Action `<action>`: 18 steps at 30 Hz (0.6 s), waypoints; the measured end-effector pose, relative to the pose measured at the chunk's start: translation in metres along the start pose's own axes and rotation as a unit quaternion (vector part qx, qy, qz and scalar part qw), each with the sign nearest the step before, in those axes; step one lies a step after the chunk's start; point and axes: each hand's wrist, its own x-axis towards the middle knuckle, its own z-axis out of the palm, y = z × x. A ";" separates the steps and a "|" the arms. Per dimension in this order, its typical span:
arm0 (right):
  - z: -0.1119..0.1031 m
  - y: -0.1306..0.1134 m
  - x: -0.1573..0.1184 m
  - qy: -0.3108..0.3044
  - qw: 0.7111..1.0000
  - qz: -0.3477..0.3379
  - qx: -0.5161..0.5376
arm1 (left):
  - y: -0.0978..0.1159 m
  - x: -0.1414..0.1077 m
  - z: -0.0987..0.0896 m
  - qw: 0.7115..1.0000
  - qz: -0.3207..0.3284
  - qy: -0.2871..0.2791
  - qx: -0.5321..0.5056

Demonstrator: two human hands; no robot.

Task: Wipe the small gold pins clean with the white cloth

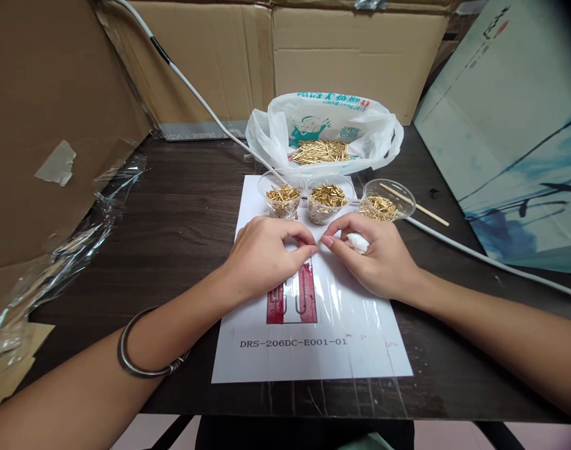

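Note:
My left hand (pixel 271 253) is closed in a pinch over the printed sheet (pixel 248 362); whatever its fingertips hold is too small to name. Facing it, my right hand (pixel 377 256) also pinches, its thumb and finger close to the left fingertips. A crumpled white tissue (pixel 357 243) is tucked in the curled fingers of the right hand. Beneath the hands, a red printed picture (pixel 308 297) shows on the sheet. Just beyond them stand three clear plastic cups of small brass-coloured pins: the left cup (pixel 282 199), the middle cup (pixel 327 201) and the right cup (pixel 383 205).
Behind the cups, a white plastic bag (pixel 271 134) holds many longer brass-coloured pins (pixel 320 151). A thin wooden stick (pixel 426 210) leans out of the right cup. A white cable (pixel 210 112) crosses the dark table (pixel 173 206). Cardboard walls (pixel 210 69) enclose the back and left.

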 end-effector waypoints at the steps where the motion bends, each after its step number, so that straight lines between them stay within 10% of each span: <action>1: 0.000 0.000 0.000 -0.007 1.000 0.003 0.006 | -0.001 0.000 0.001 1.000 -0.003 -0.003 -0.001; 18: 0.001 0.002 -0.002 -0.055 0.998 0.009 0.013 | -0.003 0.001 0.002 1.000 0.019 -0.020 0.005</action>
